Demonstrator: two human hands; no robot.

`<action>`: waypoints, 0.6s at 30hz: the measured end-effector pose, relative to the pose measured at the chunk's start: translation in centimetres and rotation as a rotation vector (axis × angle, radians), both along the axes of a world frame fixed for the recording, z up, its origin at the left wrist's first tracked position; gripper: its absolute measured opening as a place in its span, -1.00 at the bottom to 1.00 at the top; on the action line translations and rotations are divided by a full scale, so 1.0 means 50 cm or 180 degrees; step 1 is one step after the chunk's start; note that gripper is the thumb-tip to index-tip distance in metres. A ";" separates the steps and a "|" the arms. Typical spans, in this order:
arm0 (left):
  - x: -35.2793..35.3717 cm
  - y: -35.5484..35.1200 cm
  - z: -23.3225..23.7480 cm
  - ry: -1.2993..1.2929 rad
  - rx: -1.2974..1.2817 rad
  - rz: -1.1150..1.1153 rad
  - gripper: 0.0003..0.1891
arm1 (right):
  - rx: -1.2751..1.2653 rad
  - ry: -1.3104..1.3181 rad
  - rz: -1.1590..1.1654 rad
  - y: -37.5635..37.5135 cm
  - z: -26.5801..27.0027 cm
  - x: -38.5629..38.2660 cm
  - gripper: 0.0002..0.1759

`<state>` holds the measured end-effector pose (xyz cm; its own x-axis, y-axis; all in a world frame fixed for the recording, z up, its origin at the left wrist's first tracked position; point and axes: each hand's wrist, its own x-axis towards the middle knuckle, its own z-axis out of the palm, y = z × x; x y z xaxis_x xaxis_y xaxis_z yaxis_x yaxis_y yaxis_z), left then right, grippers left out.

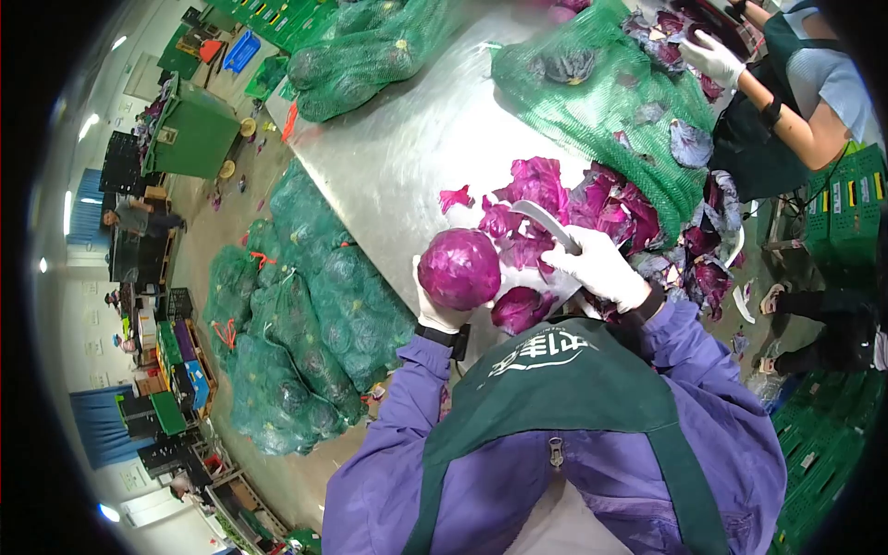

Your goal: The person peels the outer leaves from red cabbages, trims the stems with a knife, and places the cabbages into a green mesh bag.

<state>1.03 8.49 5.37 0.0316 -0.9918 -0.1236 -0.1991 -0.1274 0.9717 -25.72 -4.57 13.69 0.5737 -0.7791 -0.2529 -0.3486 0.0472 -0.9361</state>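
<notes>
My left hand (437, 313), in a white glove, is closed around the left and lower side of a round red cabbage (460, 268) over the near edge of the metal table (407, 166). In my gloved right hand (606, 268) is a knife (544, 220) with a curved blade, its tip pointing up and left above loose leaves. The blade is apart from the cabbage. Purple cabbage leaves (538, 185) lie between and beyond my hands. One larger cupped leaf (522, 309) rests near the table edge, just right of the cabbage.
A green net sack (601, 120) with cabbage and leaves lies at the table's right. Another filled net sack (370, 60) is at the far end. Several full sacks (296, 324) stand on the floor at left. A co-worker's gloved hand (712, 60) is at the upper right.
</notes>
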 end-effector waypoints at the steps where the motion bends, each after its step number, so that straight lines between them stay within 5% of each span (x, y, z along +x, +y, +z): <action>1: 0.007 -0.022 0.004 0.1560 -0.0016 0.0322 -0.17 | -0.0134 0.0174 -0.0125 -0.002 -0.044 -0.015 -0.71; 2: 0.015 -0.046 0.011 0.3123 -0.0009 0.0629 -0.17 | -0.0271 0.0349 -0.0251 -0.003 -0.067 -0.028 -0.69; 3: 0.030 -0.093 0.039 0.3945 0.0925 0.0931 -0.17 | 0.0248 0.0142 -0.0360 0.000 -0.067 -0.035 -0.68; 6: 0.058 -0.223 0.072 0.3332 0.1605 0.2154 -0.15 | 0.0655 0.0010 -0.0453 0.016 -0.100 -0.040 -0.69; 8: 0.088 -0.313 0.047 0.3366 0.1476 0.2258 -0.17 | 0.0233 0.0086 -0.0226 0.016 -0.167 -0.045 -0.58; 13: 0.115 -0.497 0.033 0.3460 0.1162 0.2350 -0.33 | -0.0259 0.0357 -0.0283 0.023 -0.229 -0.040 -0.64; 14: 0.152 -0.522 -0.047 0.3573 0.0525 0.1657 -0.37 | -0.0168 0.0313 -0.0292 0.020 -0.234 -0.041 -0.65; 16: 0.132 -0.520 0.051 0.3376 0.1310 0.2303 -0.42 | -0.0329 0.0424 -0.0494 -0.002 -0.182 -0.032 -0.66; 18: 0.154 -0.487 0.038 0.2146 0.0917 0.1683 -0.30 | -0.0680 0.0435 -0.0825 -0.029 -0.165 -0.011 -0.71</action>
